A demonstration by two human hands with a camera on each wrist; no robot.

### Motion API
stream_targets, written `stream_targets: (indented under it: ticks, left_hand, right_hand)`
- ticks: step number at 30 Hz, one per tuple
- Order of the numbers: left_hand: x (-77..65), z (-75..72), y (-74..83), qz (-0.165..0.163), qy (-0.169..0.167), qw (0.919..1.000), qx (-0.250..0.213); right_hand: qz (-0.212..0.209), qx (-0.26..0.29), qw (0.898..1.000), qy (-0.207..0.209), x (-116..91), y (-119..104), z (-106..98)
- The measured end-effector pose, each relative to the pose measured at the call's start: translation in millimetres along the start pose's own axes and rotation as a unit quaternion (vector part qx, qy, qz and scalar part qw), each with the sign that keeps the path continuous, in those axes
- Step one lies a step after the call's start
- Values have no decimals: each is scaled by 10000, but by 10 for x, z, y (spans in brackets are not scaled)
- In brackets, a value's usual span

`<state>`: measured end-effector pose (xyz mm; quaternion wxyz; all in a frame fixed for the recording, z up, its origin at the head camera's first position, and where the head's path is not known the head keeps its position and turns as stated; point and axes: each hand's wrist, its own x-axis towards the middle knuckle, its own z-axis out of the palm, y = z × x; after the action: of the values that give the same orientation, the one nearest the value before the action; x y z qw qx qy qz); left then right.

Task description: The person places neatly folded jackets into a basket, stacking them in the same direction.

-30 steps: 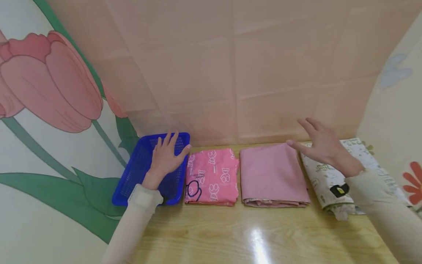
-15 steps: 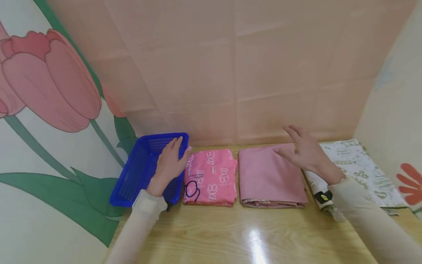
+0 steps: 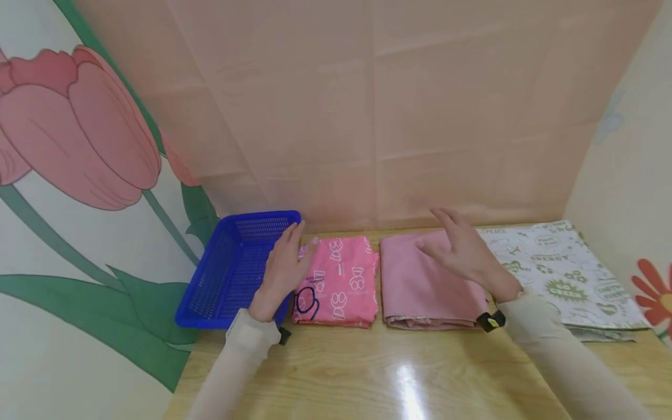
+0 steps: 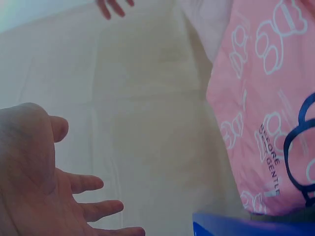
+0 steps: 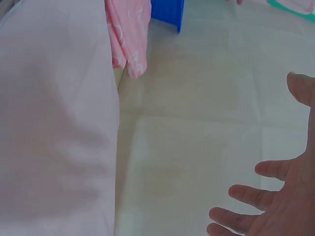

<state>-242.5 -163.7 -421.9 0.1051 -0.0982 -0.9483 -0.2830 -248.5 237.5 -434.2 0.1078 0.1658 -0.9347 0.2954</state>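
In the head view my left hand (image 3: pixel 283 271) hovers over the right side of the blue plastic basket (image 3: pixel 190 303), near the bright pink folded cloth (image 3: pixel 346 283) with white printed figures. Its fingers are extended and hold nothing, as the left wrist view also shows. My right hand (image 3: pixel 469 251) is raised over the right part of the plain dusty-pink folded cloth (image 3: pixel 420 286). In the right wrist view its fingers (image 5: pixel 253 196) are spread, with nothing between them. To the right lies a white folded cloth (image 3: pixel 567 274) with green print, partly behind my right forearm.
Everything stands in a row on a wooden table (image 3: pixel 357 373), along a beige creased backdrop (image 3: pixel 315 116). A wall with painted tulips (image 3: pixel 105 134) closes the left side. Another wall (image 3: pixel 643 175), with a red flower, rises on the right.
My right hand has moved left, from above the white printed cloth to above the dusty-pink one. My left hand has shifted right, toward the bright pink cloth. The cloths and basket stay put.
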Motion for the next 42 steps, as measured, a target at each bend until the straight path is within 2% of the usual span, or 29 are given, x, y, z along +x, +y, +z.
stream_targets:
  ticks: [6, 10, 16, 23, 30, 37, 42]
  left_hand:
    - [-38, 92, 83, 142, -169, 9989, -422]
    - [-57, 138, 95, 186, -146, 9985, -491]
    - [-89, 274, 55, 87, -242, 9986, -470]
    - [-134, 452, 88, 66, -259, 9979, -591]
    - [-196, 647, 123, -204, -343, 9959, -807]
    - [-242, 783, 123, -320, -78, 9942, -1026]
    - [-288, 854, 103, -402, 153, 9948, -927]
  right_hand:
    - [-318, -242, 9991, -126, 3, -60, 124]
    - [-435, -212, 9986, -209, 37, -92, 254]
    - [-298, 32, 9990, -327, 19, -128, 458]
    - [-152, 418, 9980, -444, -14, -166, 594]
    - [82, 1031, 9931, -555, -7, -235, 763]
    - [279, 1628, 9847, -562, 12, -334, 924]
    - [395, 1882, 9796, -590, 16, -398, 1009]
